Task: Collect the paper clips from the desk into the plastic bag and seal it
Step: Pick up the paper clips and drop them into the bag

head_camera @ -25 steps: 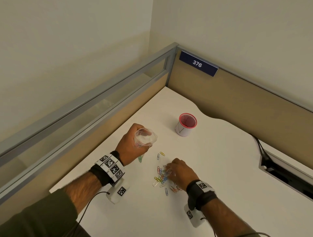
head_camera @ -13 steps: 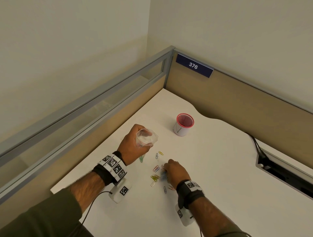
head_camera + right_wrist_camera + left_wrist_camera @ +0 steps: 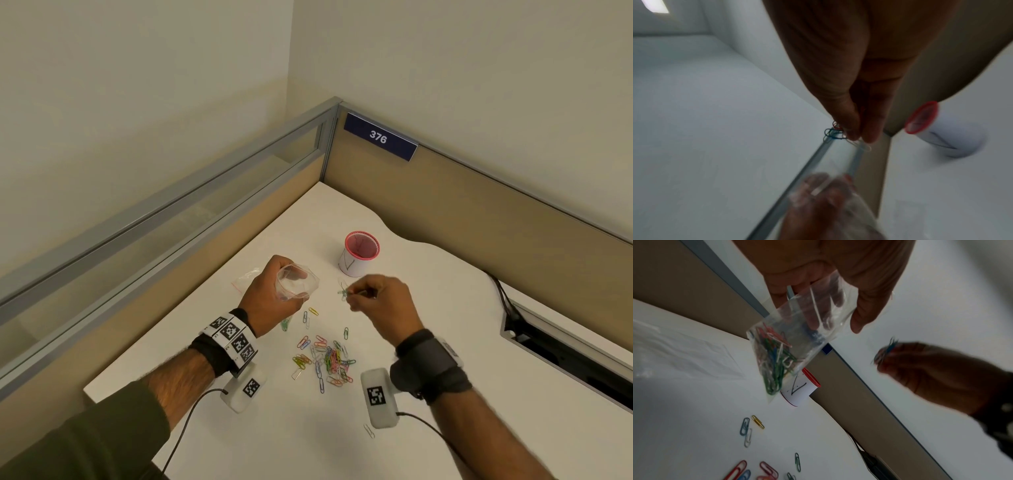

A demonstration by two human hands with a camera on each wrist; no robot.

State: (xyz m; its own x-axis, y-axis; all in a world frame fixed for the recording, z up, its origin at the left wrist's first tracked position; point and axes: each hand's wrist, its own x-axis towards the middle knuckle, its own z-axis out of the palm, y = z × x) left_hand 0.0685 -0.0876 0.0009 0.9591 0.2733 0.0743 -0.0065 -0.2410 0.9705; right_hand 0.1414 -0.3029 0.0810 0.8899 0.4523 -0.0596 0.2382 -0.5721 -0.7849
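**Clips lifted beside the open bag**

The left hand (image 3: 274, 301) grips a clear plastic bag (image 3: 297, 283), mouth open, above the desk (image 3: 445, 342). Just beside it, the right hand (image 3: 380, 305) pinches several paper clips (image 3: 342, 293) — more loose clips (image 3: 325, 359) lie scattered below.

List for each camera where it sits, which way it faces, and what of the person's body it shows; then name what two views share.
Head: worn on the head, looking down at the desk; shows both forearms, left hand and right hand.
Left wrist: looks along the left hand's fingers at the plastic bag; the right hand enters at right.
Right wrist: looks along the right hand's fingers pinching paper clips.
Shared: the red-rimmed cup shows in all three.
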